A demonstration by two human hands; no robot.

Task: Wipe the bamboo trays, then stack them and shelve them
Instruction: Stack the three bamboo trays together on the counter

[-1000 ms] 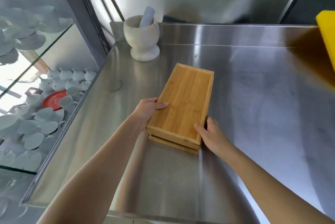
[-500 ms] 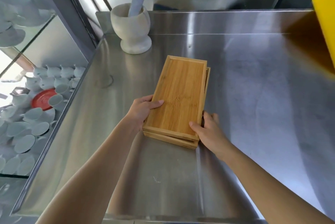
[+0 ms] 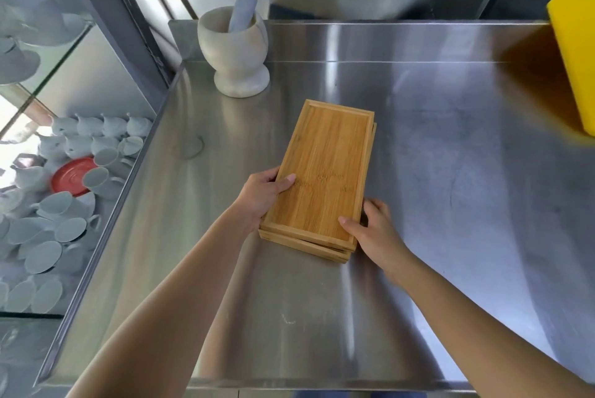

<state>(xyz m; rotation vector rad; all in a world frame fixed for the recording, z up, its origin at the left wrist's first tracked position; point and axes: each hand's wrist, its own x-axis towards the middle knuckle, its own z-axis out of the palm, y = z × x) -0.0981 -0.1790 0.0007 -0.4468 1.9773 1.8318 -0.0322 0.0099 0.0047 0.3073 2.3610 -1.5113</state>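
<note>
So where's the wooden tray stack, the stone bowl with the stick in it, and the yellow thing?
bamboo tray stack [image 3: 325, 169]: head view, middle of the top tray's floor.
mortar [image 3: 233, 50]: head view, front of its bowl.
yellow block [image 3: 576, 53]: head view, its top face.

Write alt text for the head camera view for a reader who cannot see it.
Two bare hands hold a stack of bamboo trays on a stainless steel shelf: the left hand grips its left edge, the right hand its near right corner. A white mortar with a pestle stands behind, and a yellow object sits at the right edge.
</note>
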